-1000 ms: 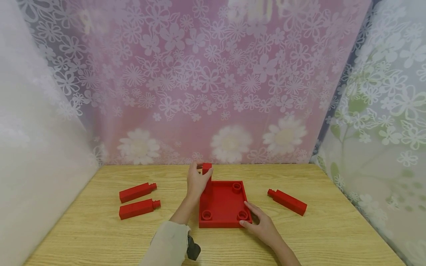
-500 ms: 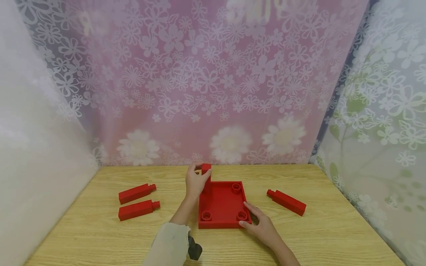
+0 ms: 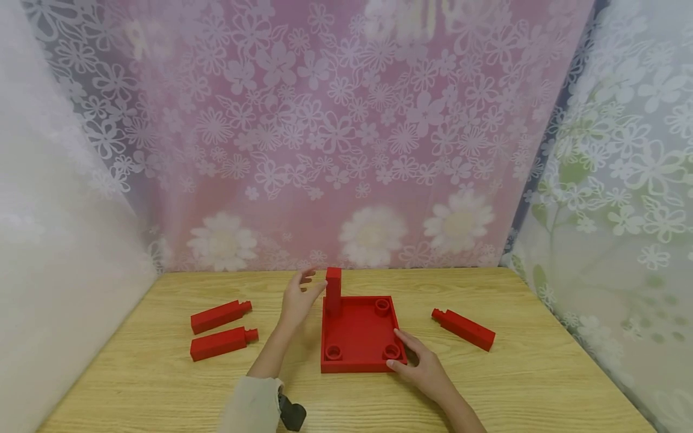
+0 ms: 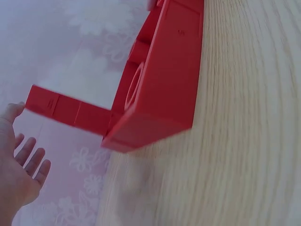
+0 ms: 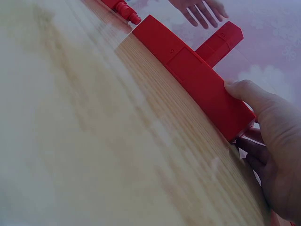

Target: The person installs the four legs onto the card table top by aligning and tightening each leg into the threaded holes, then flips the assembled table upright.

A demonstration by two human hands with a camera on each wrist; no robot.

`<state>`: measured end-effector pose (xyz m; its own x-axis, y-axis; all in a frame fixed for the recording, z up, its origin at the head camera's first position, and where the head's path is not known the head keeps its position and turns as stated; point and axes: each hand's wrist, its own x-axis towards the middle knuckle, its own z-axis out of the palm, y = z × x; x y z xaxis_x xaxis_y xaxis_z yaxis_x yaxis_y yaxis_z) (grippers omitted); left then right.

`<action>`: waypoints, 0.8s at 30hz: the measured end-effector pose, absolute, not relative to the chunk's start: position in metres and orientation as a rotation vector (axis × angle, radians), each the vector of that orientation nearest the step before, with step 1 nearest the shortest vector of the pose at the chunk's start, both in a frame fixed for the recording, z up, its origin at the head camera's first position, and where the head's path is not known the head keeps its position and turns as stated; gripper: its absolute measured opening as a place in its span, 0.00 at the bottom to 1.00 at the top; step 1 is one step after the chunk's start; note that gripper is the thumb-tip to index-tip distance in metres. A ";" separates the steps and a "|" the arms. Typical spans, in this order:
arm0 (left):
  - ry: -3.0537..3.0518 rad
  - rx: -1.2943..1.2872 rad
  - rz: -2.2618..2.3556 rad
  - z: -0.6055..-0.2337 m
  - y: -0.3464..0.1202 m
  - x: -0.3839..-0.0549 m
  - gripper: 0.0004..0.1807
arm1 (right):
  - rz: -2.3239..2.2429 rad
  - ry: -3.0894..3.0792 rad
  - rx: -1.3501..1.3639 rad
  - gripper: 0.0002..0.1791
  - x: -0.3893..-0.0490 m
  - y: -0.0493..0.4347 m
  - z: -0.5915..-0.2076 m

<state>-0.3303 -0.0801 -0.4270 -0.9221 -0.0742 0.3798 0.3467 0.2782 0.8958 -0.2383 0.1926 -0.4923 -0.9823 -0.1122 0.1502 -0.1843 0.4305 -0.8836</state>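
Observation:
A square red plastic base (image 3: 361, 331) with a raised rim lies on the table, round sockets showing at three of its corners. At its far left corner a red square post (image 3: 333, 291) stands upright, its lower end hidden inside the rim. My left hand (image 3: 296, 304) is just left of the post with fingers spread; the left wrist view shows the thumb tip right by the post's upper end (image 4: 42, 101). My right hand (image 3: 425, 367) holds the base's near right corner, thumb on the front edge and fingers along the right side.
Two more red posts with narrow, stepped ends, a far one (image 3: 221, 317) and a near one (image 3: 222, 344), lie to the left. Another such post (image 3: 464, 329) lies to the right. A flowered curtain (image 3: 346, 150) hangs behind the wooden table (image 3: 162, 391).
My left hand has let go of the post and moved left, away from it. The post stays standing. My right hand keeps its hold on the base's corner.

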 end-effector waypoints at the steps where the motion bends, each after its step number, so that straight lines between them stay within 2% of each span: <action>1: -2.210 -0.244 -1.679 -0.427 -0.086 -0.328 0.25 | 1.618 -2.599 0.269 0.37 -0.239 0.193 -0.493; 14: -2.321 -0.157 -1.626 -0.425 -0.175 -0.283 0.23 | 1.603 -2.619 0.231 0.38 -0.241 0.193 -0.495; 24: -2.449 0.039 -1.512 -0.443 -0.234 -0.251 0.31 | 1.588 -2.637 0.230 0.38 -0.240 0.193 -0.495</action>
